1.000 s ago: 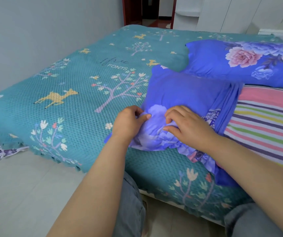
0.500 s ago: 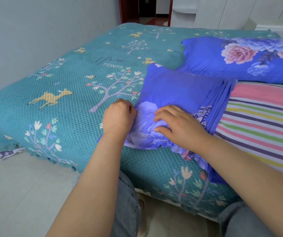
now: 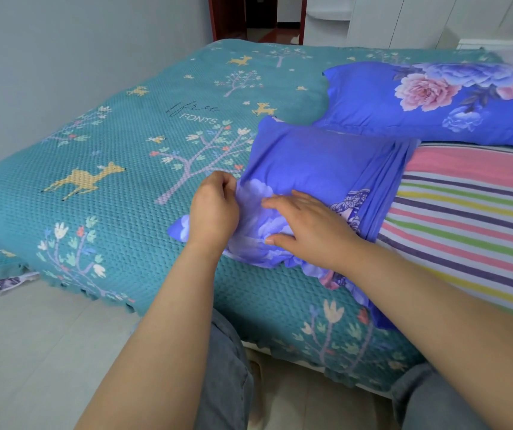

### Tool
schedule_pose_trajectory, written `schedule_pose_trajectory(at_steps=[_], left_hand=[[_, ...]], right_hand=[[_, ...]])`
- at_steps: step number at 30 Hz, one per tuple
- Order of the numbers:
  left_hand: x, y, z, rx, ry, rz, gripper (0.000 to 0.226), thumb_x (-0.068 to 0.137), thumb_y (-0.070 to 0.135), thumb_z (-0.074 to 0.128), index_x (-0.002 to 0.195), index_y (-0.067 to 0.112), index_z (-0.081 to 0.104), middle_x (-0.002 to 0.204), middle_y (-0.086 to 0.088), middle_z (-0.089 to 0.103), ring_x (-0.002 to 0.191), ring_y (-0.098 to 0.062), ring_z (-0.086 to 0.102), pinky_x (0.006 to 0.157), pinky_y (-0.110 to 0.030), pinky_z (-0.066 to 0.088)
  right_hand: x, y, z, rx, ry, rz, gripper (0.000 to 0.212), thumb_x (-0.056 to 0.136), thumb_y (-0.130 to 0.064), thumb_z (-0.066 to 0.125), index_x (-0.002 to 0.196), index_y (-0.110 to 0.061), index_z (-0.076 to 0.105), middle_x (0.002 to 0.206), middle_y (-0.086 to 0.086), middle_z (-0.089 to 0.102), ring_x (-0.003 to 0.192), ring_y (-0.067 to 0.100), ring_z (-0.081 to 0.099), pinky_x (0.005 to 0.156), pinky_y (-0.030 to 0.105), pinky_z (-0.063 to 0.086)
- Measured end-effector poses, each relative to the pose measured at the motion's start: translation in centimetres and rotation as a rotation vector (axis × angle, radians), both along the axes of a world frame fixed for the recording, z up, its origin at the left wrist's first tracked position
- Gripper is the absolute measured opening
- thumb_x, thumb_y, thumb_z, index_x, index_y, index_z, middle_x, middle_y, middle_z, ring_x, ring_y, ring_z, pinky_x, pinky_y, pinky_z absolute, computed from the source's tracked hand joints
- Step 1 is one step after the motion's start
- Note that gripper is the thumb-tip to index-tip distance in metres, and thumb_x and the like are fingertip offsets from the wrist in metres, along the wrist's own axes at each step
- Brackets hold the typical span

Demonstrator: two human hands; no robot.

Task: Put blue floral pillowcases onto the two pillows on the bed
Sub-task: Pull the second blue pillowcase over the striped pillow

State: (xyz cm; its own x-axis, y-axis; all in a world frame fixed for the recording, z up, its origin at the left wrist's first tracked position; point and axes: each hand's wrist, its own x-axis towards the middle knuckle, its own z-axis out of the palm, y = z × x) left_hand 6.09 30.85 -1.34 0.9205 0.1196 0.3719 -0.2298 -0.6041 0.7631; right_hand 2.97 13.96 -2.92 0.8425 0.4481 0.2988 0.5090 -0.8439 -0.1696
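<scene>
A blue floral pillowcase [image 3: 314,162] covers the left end of a striped pillow [image 3: 472,212] lying near the bed's front edge. The case is bunched in folds where the stripes begin. My left hand [image 3: 214,209] grips the case's left edge, fingers curled on the cloth. My right hand [image 3: 308,228] lies flat on the case's flower print, fingers straight and pressing down. A second pillow [image 3: 435,107], fully inside a blue floral case, lies behind at the right.
The bed carries a teal bedspread [image 3: 118,187] with deer and trees. A grey wall runs along the left, a doorway [image 3: 258,17] opens at the far end, and white cabinets [image 3: 404,20] stand at the back right. Pale floor tiles [image 3: 31,352] lie below.
My left hand moved left along the case's edge and keeps its grip. My right hand's fingers went from curled to flat on the cloth.
</scene>
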Motion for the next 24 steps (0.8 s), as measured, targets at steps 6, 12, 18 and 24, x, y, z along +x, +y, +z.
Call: schedule_pose_trajectory(at_steps=[6,12,18,24], left_hand=[[-2.1,-3.9,-0.5,-0.071,0.026,-0.073,0.02,0.092,0.01,0.05,0.074,0.019,0.052,0.061,0.007,0.051,0.063,-0.017,0.048,0.061,-0.027,0.034],[-1.2,-2.0,-1.4,-0.288,0.196,-0.106,0.026,0.093,-0.002,0.04,0.087,0.012,0.061,0.077,0.001,0.061,0.057,-0.006,0.06,0.065,-0.025,0.052],[-0.1,0.7,-1.9,-0.42,0.354,0.047,0.016,0.085,0.008,0.063,0.092,0.015,0.051,0.089,-0.007,0.059,0.046,-0.012,0.06,0.047,-0.026,0.051],[1.0,3.2,-2.4,0.291,0.507,0.04,0.042,0.083,0.055,0.059,0.102,0.018,0.057,0.096,-0.006,0.065,0.095,-0.027,0.06,0.082,-0.033,0.046]], right_hand=[[0.7,-0.2,-0.3,0.16,0.029,0.019,0.037,0.08,-0.035,0.062,0.113,-0.018,0.061,0.126,0.0,0.059,0.115,0.018,0.054,0.104,0.023,0.026],[0.5,0.2,-1.0,-0.007,-0.29,-0.045,0.028,0.077,-0.045,0.05,0.08,-0.025,0.069,0.093,-0.003,0.06,0.089,0.023,0.056,0.082,0.032,0.039],[0.3,-0.2,-0.6,0.001,-0.372,0.049,0.022,0.081,-0.042,0.055,0.074,-0.023,0.065,0.083,-0.005,0.059,0.084,0.023,0.057,0.079,0.033,0.04],[0.4,-0.4,-0.1,-0.071,-0.396,0.006,0.032,0.075,-0.051,0.053,0.069,-0.019,0.052,0.072,-0.002,0.052,0.076,0.025,0.055,0.074,0.034,0.038]])
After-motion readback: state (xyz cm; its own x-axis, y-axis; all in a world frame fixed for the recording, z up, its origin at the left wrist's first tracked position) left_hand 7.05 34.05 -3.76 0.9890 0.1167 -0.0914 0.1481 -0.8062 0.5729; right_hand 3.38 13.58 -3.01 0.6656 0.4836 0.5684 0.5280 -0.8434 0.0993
